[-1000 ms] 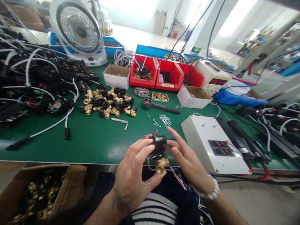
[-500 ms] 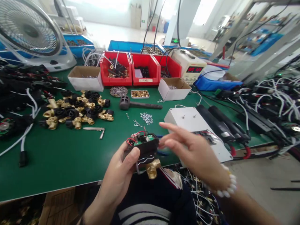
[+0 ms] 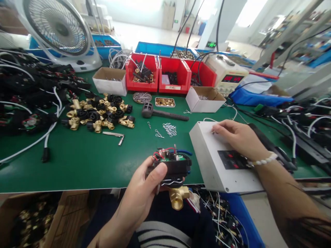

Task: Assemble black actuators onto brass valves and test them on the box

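My left hand (image 3: 143,193) is closed around a black valve assembly (image 3: 172,167) with a green circuit board, red and blue wires on top and a brass fitting (image 3: 178,198) below, held just over the near table edge. My right hand (image 3: 239,137) rests on top of a white switch box (image 3: 209,162) at the right, fingers curled down at its far edge near small toggle switches. Whether they pinch a switch is hidden.
On the green mat (image 3: 85,158) lie a heap of brass and black valves (image 3: 99,113), a black mallet (image 3: 162,113), wire clips (image 3: 169,129), a small metal tool (image 3: 115,135), red bins (image 3: 157,74), cardboard boxes, a fan (image 3: 59,32), a power supply (image 3: 227,74) and cable piles on both sides.
My right hand left the valve assembly and moved right and away onto the white box. The left hand kept hold of the assembly. The view shifted slightly.
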### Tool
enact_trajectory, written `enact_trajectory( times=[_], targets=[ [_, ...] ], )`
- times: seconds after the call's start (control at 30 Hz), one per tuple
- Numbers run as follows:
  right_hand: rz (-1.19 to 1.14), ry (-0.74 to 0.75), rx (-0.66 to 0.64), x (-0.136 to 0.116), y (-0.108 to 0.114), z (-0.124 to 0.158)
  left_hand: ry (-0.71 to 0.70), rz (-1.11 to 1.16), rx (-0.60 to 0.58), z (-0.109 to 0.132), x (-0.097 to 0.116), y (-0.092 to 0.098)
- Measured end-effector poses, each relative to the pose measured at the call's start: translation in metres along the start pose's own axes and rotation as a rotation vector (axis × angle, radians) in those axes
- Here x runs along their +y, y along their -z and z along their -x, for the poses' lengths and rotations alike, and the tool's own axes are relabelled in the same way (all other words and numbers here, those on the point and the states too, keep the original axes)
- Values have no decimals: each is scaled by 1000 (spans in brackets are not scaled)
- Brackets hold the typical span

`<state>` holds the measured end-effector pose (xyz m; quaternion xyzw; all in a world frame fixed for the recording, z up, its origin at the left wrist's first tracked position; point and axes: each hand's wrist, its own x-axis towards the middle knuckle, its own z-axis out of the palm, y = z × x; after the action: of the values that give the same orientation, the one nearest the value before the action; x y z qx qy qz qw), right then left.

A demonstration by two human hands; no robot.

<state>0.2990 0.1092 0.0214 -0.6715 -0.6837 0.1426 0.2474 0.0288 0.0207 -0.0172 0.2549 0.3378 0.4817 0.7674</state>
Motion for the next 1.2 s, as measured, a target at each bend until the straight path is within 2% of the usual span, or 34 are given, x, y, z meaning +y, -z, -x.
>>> enact_trajectory(
  times=[0.17,0.3,0.63,0.77,0.97,1.2],
  targets=[
    [48,-23,18,-2,-1,-3,-6,-58,-3,9,3,-4],
    [8,-9,11,2,-2,-5,-43,-195,12,16,9,-6],
    [21,8,-19,2,-4,-3,-8,-283,-37,25,15,-10],
    [36,3,-17,0,-3,-3,26,-342,-24,28,19,-11],
    [39,5,-26,-1,-2,-3,56,-287,-16,33,21,-16],
    [47,4,-16,0,-4,-3,3,-260,-6,34,21,-18]
  ],
)
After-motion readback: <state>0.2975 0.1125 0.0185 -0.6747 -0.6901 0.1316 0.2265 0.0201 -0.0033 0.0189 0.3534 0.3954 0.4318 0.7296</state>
